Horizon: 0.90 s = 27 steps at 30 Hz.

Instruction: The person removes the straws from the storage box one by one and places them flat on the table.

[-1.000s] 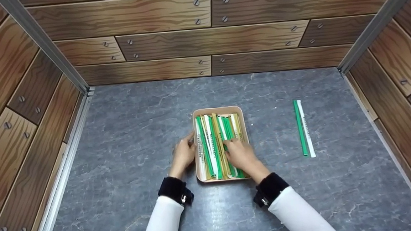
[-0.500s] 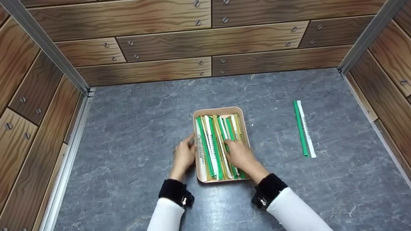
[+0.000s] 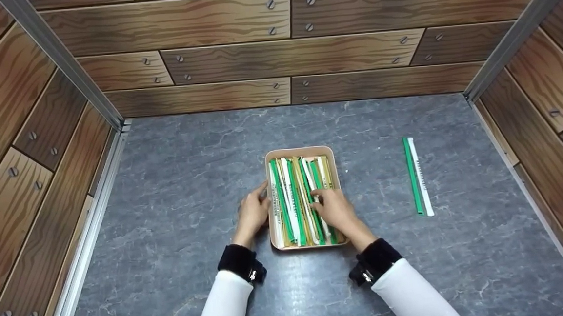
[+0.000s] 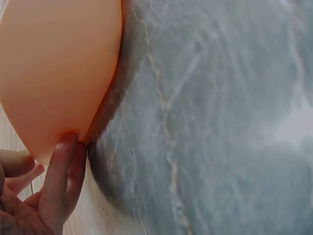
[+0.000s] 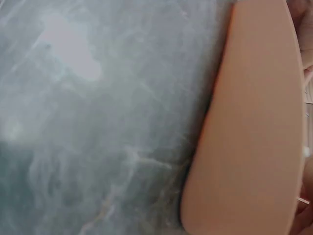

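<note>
A peach-coloured tray (image 3: 298,152) holds several long, thin wrapped drinking straws (image 3: 291,201) in green, white and gold, lying side by side lengthwise. My left hand (image 3: 252,212) stays at the tray's left wall; the left wrist view shows fingertips (image 4: 68,142) touching the outer wall, close under the rim. Over the right half of the straws is my right hand (image 3: 336,208), thumb and index finger apart above them, the other fingers hidden beneath the palm. The right wrist view shows mostly the tray's outer wall (image 5: 249,127), with parts of fingers beyond its rim.
To the right on the grey marbled table (image 3: 180,183) lie a green straw (image 3: 413,177) and a white straw (image 3: 420,176), side by side. Wood-patterned walls (image 3: 236,60) enclose the back and both sides.
My right hand has shifted slightly right, its thumb and index finger now visibly apart. A gold straw that stuck out toward the back has settled among the others. My left hand has stayed put.
</note>
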Tool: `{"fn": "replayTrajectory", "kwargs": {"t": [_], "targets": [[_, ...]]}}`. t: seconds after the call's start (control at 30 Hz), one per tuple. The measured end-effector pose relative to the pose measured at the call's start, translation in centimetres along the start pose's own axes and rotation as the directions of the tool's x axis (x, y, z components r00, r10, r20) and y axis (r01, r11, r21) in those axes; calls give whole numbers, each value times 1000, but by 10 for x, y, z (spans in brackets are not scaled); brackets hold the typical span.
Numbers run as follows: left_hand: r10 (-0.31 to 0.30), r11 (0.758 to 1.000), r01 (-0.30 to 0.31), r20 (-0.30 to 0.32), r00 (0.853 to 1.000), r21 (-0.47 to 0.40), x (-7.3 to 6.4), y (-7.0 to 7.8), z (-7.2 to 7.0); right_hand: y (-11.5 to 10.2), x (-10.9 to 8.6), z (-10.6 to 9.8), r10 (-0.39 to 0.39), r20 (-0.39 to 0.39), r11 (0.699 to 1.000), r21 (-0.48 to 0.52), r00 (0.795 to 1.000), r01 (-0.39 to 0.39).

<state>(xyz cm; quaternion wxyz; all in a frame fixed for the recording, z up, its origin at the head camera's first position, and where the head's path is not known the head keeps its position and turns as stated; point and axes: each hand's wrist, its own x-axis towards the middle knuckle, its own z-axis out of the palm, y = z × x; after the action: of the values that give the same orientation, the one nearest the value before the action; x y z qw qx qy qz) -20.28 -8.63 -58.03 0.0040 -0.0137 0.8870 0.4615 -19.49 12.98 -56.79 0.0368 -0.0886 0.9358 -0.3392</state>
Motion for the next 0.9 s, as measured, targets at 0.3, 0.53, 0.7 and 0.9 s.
{"fn": "replayTrajectory", "kwargs": {"t": [0.3,0.53,0.7,0.9], "targets": [[-23,998,25,37,999,-51,-1,0,0,7,-8,-20,81,-89,966,254,993,-56],[-47,996,50,54,997,-71,0,0,1,25,-16,-46,89,-198,941,337,976,-18],[-50,995,54,54,997,-83,0,1,0,50,-21,-66,119,-246,952,305,962,-40],[-49,994,54,53,997,-94,-1,1,-1,84,-24,-87,191,-317,981,79,929,-175]]}}
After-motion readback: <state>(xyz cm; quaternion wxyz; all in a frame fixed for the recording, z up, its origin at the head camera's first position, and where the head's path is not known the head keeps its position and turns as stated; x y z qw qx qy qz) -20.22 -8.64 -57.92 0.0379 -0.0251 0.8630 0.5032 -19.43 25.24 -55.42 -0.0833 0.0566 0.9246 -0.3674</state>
